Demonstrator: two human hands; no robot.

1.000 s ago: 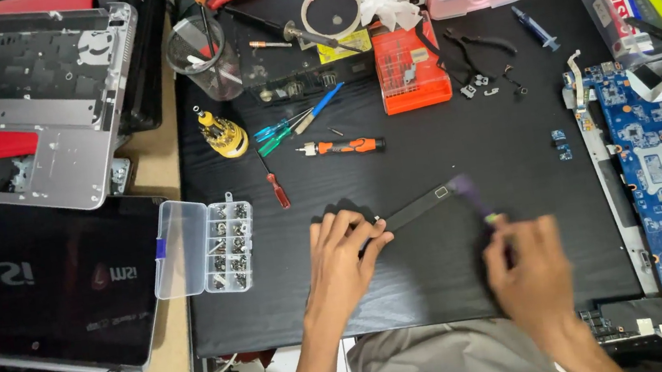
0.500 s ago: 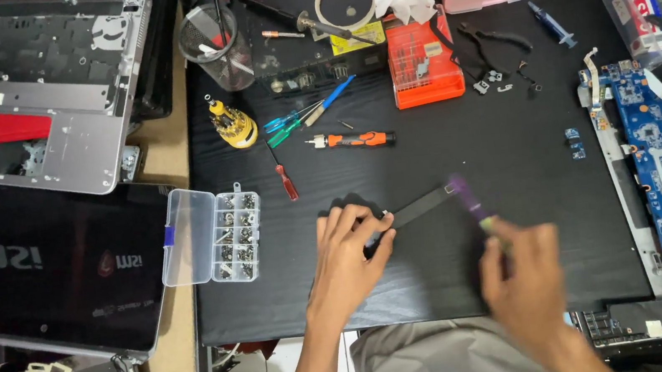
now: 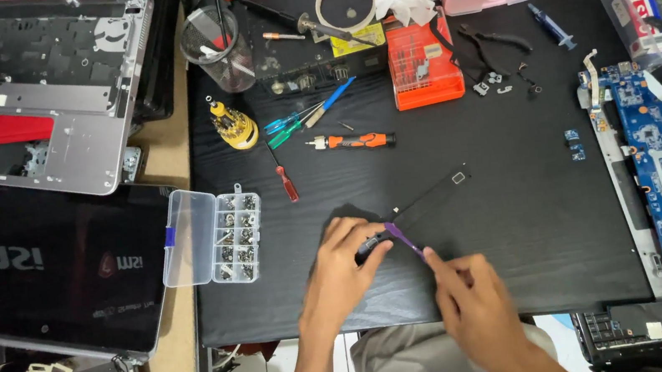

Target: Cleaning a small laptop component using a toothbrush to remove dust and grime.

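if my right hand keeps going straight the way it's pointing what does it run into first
Probably the small black part under the left hand: the right hand points its purple tool up-left at it. Depth is unclear.

Bright, even overhead light, soft shadows, sharp focus, slight edge distortion.

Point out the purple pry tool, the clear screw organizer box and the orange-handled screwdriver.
purple pry tool [image 3: 403,239], head view, on its flat blade.
clear screw organizer box [image 3: 234,233], head view, on its compartment tray.
orange-handled screwdriver [image 3: 361,141], head view, on its handle.
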